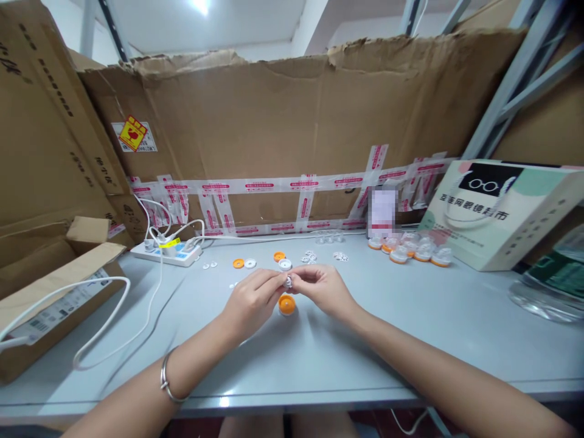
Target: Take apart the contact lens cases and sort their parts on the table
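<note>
Between the fingertips of my left hand point(255, 299) and my right hand point(325, 291) is a small white plastic part point(288, 281), mostly covered by the fingers. Both hands pinch it together above the table. Just below it on the table lies an orange round cup point(287, 304) with a pale lower rim. Behind the hands sit a white ring point(285, 264) and an orange ring point(280, 257). Farther left, another orange ring point(238, 263) touches or nearly touches a white ring point(250, 263). Small white perforated pieces point(309, 257) lie behind my right hand.
On the right, several clear-domed orange-based pieces point(410, 248) cluster before a paper bag point(497, 213). A large water bottle point(554, 274) stands at the right edge. Left are a power strip point(182, 254), loose cable point(130, 298) and open carton point(59, 298). Cardboard point(255, 128) walls the back.
</note>
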`<move>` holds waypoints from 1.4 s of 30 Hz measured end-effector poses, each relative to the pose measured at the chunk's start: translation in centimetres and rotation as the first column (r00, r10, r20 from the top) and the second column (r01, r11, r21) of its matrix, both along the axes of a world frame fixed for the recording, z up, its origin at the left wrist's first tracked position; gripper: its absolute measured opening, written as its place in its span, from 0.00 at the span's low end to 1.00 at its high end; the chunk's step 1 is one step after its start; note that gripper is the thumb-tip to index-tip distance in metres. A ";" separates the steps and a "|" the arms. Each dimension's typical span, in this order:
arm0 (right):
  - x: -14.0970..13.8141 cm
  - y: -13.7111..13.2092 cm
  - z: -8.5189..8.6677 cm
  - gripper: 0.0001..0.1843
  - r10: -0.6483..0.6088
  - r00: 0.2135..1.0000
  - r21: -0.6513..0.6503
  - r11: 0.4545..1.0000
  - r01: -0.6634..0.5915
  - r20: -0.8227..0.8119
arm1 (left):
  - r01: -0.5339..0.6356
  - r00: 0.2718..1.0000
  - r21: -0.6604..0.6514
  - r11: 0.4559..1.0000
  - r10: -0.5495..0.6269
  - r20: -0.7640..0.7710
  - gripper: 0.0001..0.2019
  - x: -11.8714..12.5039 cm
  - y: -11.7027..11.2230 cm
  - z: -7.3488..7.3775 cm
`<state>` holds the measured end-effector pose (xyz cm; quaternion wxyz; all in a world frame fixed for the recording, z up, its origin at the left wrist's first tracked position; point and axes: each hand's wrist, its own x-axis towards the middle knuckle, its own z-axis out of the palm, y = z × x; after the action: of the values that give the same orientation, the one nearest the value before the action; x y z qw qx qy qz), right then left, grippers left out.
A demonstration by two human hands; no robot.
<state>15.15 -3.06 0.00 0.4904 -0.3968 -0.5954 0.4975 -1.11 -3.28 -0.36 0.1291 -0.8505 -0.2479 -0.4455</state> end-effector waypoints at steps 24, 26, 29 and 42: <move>0.0 1.3 -1.2 0.13 -0.062 0.947 -0.407 0.910 -0.076 -0.316 | 0.075 0.982 -0.125 0.989 -0.052 0.179 0.08 -0.6 0.7 -0.5; 1.3 2.7 -1.2 0.14 -0.108 0.985 -0.233 0.970 0.075 -0.134 | 0.072 0.973 -0.222 0.972 -0.019 0.232 0.08 -0.8 0.7 -0.3; 4.2 5.3 -1.4 0.16 -0.327 0.931 0.093 0.944 0.316 0.162 | 0.120 0.934 -0.470 0.875 0.062 0.352 0.08 -1.0 0.9 -0.3; 7.3 9.3 -4.4 0.02 -0.387 0.694 0.186 0.918 0.349 0.607 | 0.451 0.776 -0.757 0.472 0.212 0.594 0.16 -0.7 1.2 -0.1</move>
<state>22.44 6.19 -4.44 0.3618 -0.6376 -0.6470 0.2096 -1.80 -2.06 -0.45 -0.4440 -0.6138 -0.4013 -0.5148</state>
